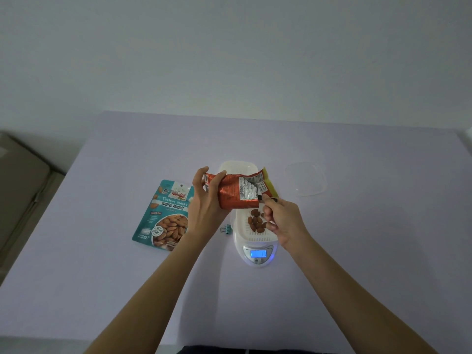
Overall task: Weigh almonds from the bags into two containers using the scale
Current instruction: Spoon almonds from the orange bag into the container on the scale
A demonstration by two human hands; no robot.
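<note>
My left hand (207, 198) grips a red foil almond bag (236, 192) held sideways just above the white scale (258, 256). My right hand (283, 221) pinches a small black clip (268, 198) at the bag's lower right edge. On the scale stands a white container (258, 236) with several almonds (256, 221) in it. The blue display (258, 253) reads 13. A second white container (236, 166) lies behind the bag, mostly hidden. A teal bag of roasted almonds (166, 215) lies flat to the left.
A clear plastic lid (306, 181) rests on the lilac table (357, 238) at the right rear. A small binder clip (226, 229) lies left of the scale. A beige box (20, 185) stands off the table's left edge.
</note>
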